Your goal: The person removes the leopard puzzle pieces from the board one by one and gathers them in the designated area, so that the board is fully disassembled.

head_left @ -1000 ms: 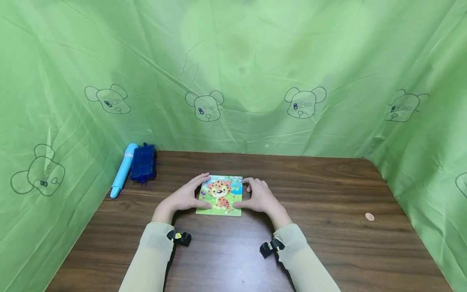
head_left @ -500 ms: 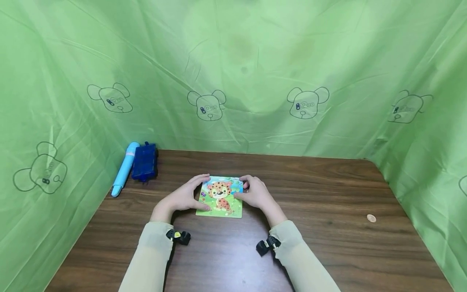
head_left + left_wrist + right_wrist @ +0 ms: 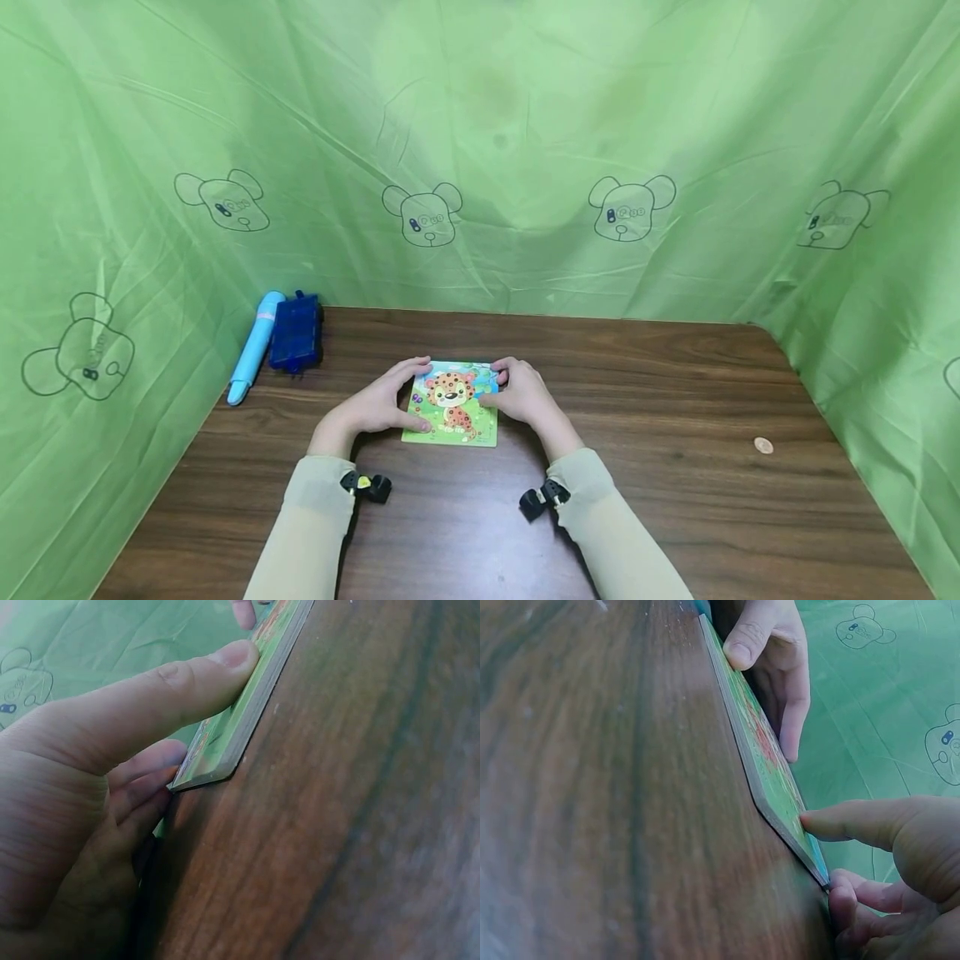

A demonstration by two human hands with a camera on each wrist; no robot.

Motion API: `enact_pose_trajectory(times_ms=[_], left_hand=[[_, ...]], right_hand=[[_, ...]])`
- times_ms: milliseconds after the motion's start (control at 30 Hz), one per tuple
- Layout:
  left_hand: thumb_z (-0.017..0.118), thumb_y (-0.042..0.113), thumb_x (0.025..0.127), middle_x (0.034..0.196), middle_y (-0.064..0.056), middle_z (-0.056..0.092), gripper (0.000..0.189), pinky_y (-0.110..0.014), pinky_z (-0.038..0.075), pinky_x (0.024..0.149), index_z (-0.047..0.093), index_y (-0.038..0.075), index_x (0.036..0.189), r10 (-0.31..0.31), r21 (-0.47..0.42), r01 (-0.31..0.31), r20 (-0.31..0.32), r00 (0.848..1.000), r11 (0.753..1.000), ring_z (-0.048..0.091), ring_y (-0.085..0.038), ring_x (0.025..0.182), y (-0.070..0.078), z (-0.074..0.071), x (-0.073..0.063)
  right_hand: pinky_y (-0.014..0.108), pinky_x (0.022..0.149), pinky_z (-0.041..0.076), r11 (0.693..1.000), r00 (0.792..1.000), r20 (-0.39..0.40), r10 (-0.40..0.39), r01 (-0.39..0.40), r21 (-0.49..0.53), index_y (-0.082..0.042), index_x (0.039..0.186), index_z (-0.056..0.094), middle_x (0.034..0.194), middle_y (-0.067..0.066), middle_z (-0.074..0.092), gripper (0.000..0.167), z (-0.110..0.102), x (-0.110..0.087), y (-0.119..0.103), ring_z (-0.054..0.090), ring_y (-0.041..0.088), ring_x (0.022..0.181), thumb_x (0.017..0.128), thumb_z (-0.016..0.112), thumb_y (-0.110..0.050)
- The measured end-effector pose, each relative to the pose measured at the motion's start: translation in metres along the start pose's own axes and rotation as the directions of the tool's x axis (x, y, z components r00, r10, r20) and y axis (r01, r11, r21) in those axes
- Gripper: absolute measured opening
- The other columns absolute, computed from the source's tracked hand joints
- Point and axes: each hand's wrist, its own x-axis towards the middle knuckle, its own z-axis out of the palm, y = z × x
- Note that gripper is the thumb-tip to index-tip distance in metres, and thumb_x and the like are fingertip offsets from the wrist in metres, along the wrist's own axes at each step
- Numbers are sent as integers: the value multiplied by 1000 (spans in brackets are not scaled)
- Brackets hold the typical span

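A square leopard puzzle board point(image 3: 453, 411) lies flat on the wooden table, its cartoon picture facing up. My left hand point(image 3: 375, 405) holds its left side, with the thumb over the green front part and the fingers reaching to the back corner. At the right side my right hand point(image 3: 531, 398) grips the board, thumb on the upper face and fingers bent at the far right corner. In the left wrist view the thick layered edge of the puzzle board point(image 3: 241, 733) shows below the thumb. The right wrist view has both thumbs on the puzzle board point(image 3: 769, 769).
A blue pen-shaped case point(image 3: 256, 350) and a dark blue box point(image 3: 296, 335) lie at the table's back left. A small round disc point(image 3: 763, 446) is far to the right on the table point(image 3: 645, 500). Green cloth point(image 3: 525, 150) hangs behind and at both sides.
My right hand has shifted along the board's right side, its thumb moving from the lower part up toward the middle. The left hand and the board stay nearly in place.
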Motion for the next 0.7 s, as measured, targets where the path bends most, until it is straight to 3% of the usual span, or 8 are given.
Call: enact_pose_trajectory(times_ms=[367, 567, 700], left_hand=[[95, 45, 83, 181, -5, 22, 96, -73, 26, 125, 51, 23, 165, 43, 50, -43, 18, 999, 998, 19, -42, 165, 4, 3, 3], [93, 38, 85, 182, -2, 24, 94, -67, 7, 132, 49, 19, 166, 85, 46, -87, 55, 995, 995, 6, -31, 169, 11, 7, 9], [91, 34, 87, 181, 1, 27, 92, -58, 4, 135, 49, 19, 167, 97, 45, -101, 74, 992, 994, 10, -27, 169, 12, 9, 11]], right_hand=[[37, 82, 48, 999, 1000, 1, 13, -13, 43, -6, 132, 70, 101, 3, 61, 58, 1, 3, 4, 55, 22, 90, 83, 95, -22], [36, 80, 48, 999, 1000, 10, 4, -5, 48, -6, 132, 72, 99, 3, 61, 60, 3, 3, 4, 55, 21, 88, 80, 98, -24], [36, 81, 47, 999, 1000, 19, -6, 6, 42, -6, 131, 71, 99, 3, 61, 60, 3, 4, 3, 55, 21, 88, 81, 97, -24]])
